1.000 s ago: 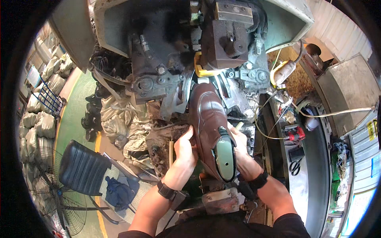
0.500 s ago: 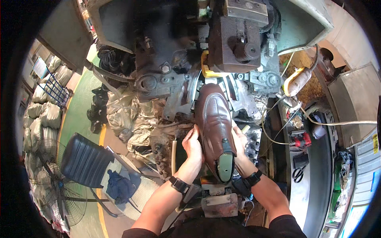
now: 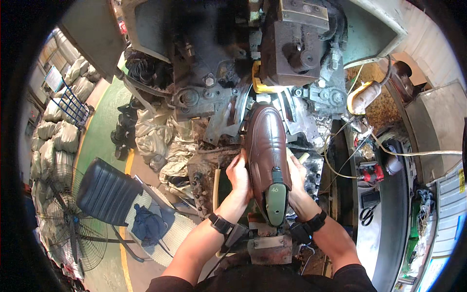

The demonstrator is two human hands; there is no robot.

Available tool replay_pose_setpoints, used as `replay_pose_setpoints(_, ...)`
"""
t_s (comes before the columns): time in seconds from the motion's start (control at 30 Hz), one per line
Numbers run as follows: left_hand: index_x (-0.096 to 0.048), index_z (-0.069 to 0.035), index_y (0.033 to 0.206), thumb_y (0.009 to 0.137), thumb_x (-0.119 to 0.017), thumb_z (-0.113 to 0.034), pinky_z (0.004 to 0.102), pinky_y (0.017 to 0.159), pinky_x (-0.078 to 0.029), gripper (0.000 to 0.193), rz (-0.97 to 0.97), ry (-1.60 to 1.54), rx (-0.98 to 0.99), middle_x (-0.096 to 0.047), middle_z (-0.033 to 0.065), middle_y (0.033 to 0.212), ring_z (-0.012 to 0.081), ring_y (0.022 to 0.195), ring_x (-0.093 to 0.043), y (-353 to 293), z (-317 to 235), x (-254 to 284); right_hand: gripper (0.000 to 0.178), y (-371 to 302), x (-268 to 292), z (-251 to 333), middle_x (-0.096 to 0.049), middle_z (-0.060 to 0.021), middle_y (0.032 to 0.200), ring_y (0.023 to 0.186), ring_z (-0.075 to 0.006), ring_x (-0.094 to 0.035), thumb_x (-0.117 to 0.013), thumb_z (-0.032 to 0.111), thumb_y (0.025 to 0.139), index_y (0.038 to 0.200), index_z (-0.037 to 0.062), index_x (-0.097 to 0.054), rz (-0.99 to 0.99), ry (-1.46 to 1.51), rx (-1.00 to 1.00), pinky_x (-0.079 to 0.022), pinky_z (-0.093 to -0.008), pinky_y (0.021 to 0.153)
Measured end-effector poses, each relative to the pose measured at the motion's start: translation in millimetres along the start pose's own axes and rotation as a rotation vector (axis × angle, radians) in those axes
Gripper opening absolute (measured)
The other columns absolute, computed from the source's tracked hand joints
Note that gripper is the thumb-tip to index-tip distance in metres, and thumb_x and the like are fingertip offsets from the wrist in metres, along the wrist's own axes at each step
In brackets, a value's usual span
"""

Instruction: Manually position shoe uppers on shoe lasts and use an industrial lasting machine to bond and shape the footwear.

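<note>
A brown leather shoe upper [image 3: 267, 151] is stretched over a green shoe last [image 3: 276, 204], which shows at the heel opening. Its toe points away from me, toward the metal jaws of a dark machine [image 3: 292, 53]. My left hand [image 3: 239, 176] presses against the upper's left side, thumb up and fingers partly hidden beneath it. On the opposite side my right hand [image 3: 297, 180] grips the upper in the same way. Both hands hold it level between them. Whether the toe touches the jaws, I cannot tell.
On the left stand a black chair [image 3: 109, 190] with a blue cloth and a wire fan [image 3: 73, 221]. At right are a hanging yellow-edged tool [image 3: 364, 97], a red tool [image 3: 372, 173] and scissors [image 3: 367, 216]. A pale cable [image 3: 418, 153] crosses there.
The shoe upper has tilted, so its toe is lower and more of the green last shows at the heel. Both hands have kept their hold. The view has shifted slightly.
</note>
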State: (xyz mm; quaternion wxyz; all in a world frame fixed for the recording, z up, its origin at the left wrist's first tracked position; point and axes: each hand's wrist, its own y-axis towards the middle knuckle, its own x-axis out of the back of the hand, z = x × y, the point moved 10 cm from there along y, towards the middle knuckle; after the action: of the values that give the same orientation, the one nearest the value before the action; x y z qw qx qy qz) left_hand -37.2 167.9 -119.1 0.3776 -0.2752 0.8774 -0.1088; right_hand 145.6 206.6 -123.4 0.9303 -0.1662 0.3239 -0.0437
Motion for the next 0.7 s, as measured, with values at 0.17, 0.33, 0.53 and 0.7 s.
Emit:
replay_pose_setpoints(0.17, -0.069, 0.006, 0.115, 0.101, -0.068, -0.032, 0.0323, 0.081, -0.054, 0.04, -0.006, -0.023, 0.033, -0.071, 0.0082, 0.104, 0.0168, 0.089, -0.065, -4, -2, -3, 0.029, -2, 0, 0, -0.072, -0.007, 0.106, 0.088, -0.016, -0.071, -0.068, 0.015, 0.1, 0.124, -0.0008, -0.063, 0.046, 0.057, -0.027, -0.06, -0.03, 0.076)
replay_pose_setpoints(0.33, -0.07, 0.005, 0.109, 0.099, -0.071, -0.035, 0.031, 0.081, -0.052, 0.042, -0.046, 0.006, 0.054, -0.072, 0.0071, 0.101, 0.015, 0.089, -0.064, -4, -1, -1, 0.041, 5, 15, 2, -0.071, -0.0077, 0.114, 0.092, -0.0159, -0.069, -0.069, 0.017, 0.099, 0.134, -0.0025, -0.06, -0.041, -0.17, 0.028, -0.058, -0.0294, 0.08)
replay_pose_setpoints(0.53, -0.071, 0.004, 0.103, 0.096, -0.075, -0.033, 0.0298, 0.078, -0.051, 0.038, -0.136, 0.091, 0.007, -0.072, 0.007, 0.099, 0.0141, 0.085, -0.063, -10, -6, 11, 0.048, -1, 17, 4, -0.068, -0.0078, 0.12, 0.099, -0.0151, -0.066, -0.07, 0.017, 0.099, 0.141, -0.0028, -0.056, -0.075, -0.217, 0.043, -0.054, -0.0278, 0.087)
replay_pose_setpoints(0.7, -0.067, 0.004, 0.101, 0.096, -0.074, -0.028, 0.0317, 0.073, -0.053, 0.033, -0.139, 0.034, 0.04, -0.07, 0.0087, 0.095, 0.017, 0.081, -0.064, -15, -7, 9, 0.047, -15, 8, 17, -0.067, -0.0084, 0.121, 0.103, -0.0165, -0.065, -0.07, 0.014, 0.099, 0.139, -0.0037, -0.057, -0.118, -0.201, 0.072, -0.053, -0.0293, 0.091)
